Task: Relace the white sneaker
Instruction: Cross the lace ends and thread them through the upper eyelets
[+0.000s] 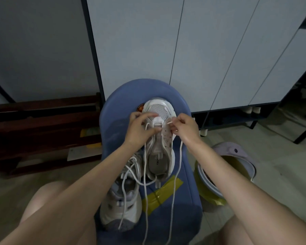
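Right hand [185, 125] pinches lace tip [170, 122] to feed an eyelet; left hand [140, 128] closed on white sneaker [159, 138] beside it, steadying the forefoot.

Legible text: none. White sneaker [158, 138], insole: one short line of dark print running lengthwise near the heel, too small and blurred to make out any letters. Second sneaker [121, 197], lying to the left: no marking that can be read. Yellow tape [162, 193] on the blue seat: plain, no print visible. No numbers, brand marks or signs readable elsewhere.
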